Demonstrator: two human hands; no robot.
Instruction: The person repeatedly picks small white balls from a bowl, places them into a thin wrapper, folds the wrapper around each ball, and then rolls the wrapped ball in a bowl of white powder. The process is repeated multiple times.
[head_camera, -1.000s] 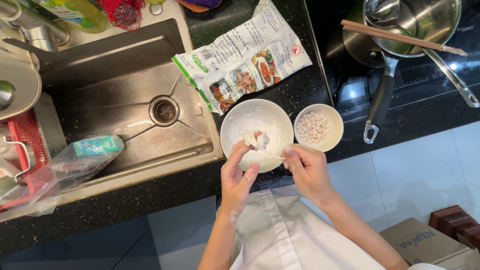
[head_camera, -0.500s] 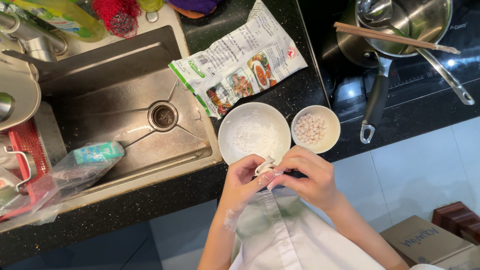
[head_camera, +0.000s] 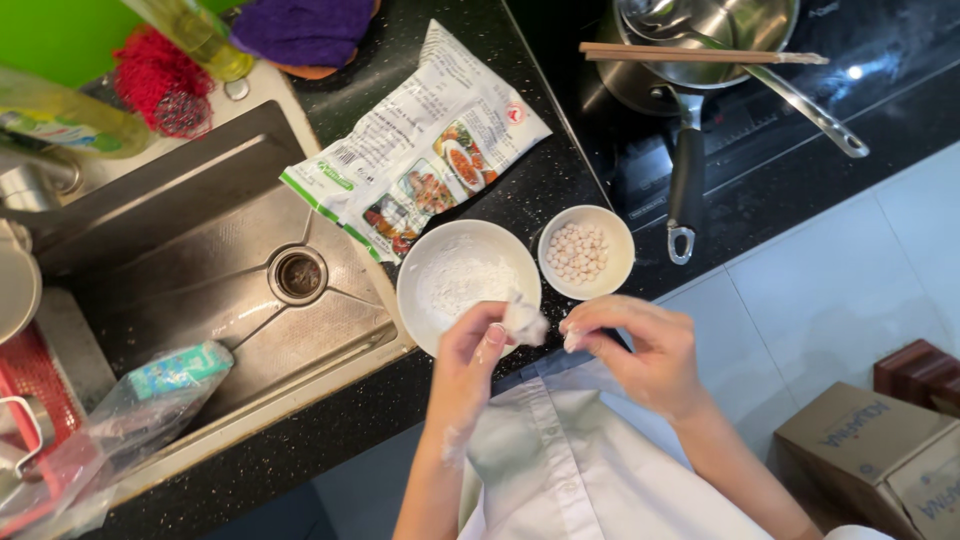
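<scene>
My left hand (head_camera: 468, 365) pinches a small white lump of dough (head_camera: 524, 322) at the near rim of a white bowl (head_camera: 420, 303) with white flour in it. My right hand (head_camera: 640, 350) is just right of the lump, fingertips dusted white and curled, holding nothing that I can see. A smaller white bowl (head_camera: 618, 270) with several small pale balls stands right of the flour bowl. Both bowls sit on the black stone counter (head_camera: 545, 180).
A printed flour bag (head_camera: 420, 170) lies behind the bowls. A steel sink (head_camera: 220, 260) is on the left, with a plastic bag (head_camera: 140, 400) at its near edge. A pan (head_camera: 690, 110) with chopsticks across it sits on the stove at right. Cardboard boxes (head_camera: 870, 450) stand on the floor.
The lump has been lifted out of the flour bowl to its near rim. Both hands drew toward my body, then edged back up to the bowl's rim.
</scene>
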